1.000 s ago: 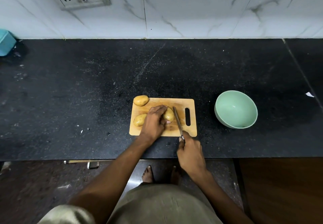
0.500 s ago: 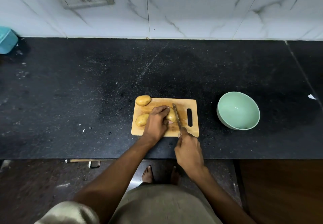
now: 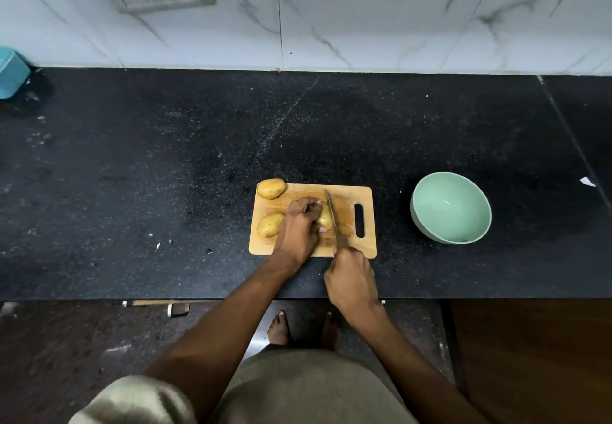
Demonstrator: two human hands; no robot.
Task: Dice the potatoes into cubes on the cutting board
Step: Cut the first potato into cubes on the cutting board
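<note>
A small wooden cutting board (image 3: 367, 245) lies near the counter's front edge. Three whole potatoes are on it: one at the far left corner (image 3: 271, 188), one at the left side (image 3: 270, 225), and a middle one (image 3: 325, 216) that my left hand (image 3: 299, 230) grips from above and the left. My right hand (image 3: 351, 278) holds a knife by its handle at the board's near edge. The knife blade (image 3: 332, 215) lies along the right side of the held potato, touching it.
A pale green empty bowl (image 3: 451, 207) stands to the right of the board. A teal container (image 3: 11, 72) sits at the far left by the wall. The black counter (image 3: 165, 175) carries crumbs; a white scrap (image 3: 586, 182) lies at the right.
The knife blade has shifted left onto the right side of the held potato, and my right hand has moved forward to the board's near edge. My left hand keeps its grip.
</note>
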